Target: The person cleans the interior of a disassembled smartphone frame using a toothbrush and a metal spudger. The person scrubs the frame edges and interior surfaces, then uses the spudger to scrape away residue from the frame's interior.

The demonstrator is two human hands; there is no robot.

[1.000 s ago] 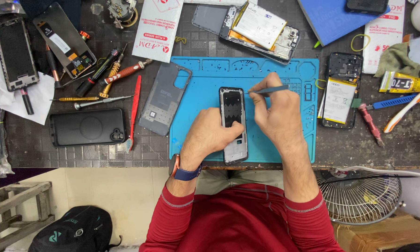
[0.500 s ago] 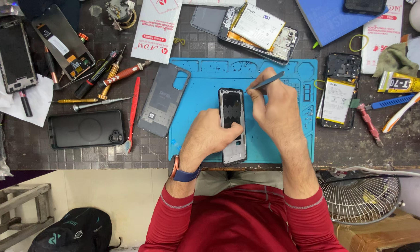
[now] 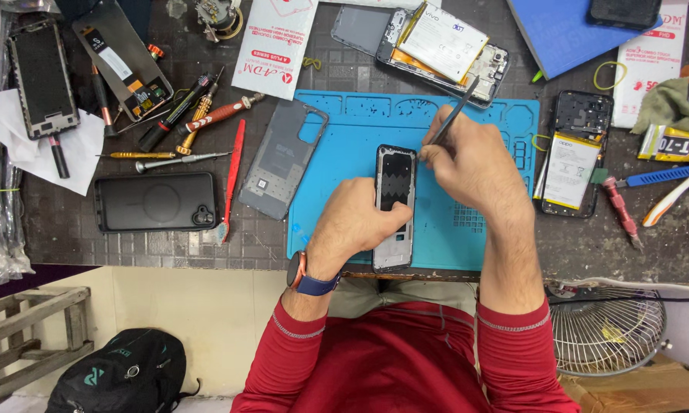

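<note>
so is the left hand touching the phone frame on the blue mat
Touching. The head view shows the left hand lying on the phone frame, its fingers covering the frame's middle and pinning it to the blue mat.

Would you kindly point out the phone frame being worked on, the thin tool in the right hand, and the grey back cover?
phone frame (image 3: 396, 180), head view, on its dark upper panel.
thin tool (image 3: 458, 111), head view, on its shaft.
grey back cover (image 3: 282, 160), head view, on its middle.
</note>
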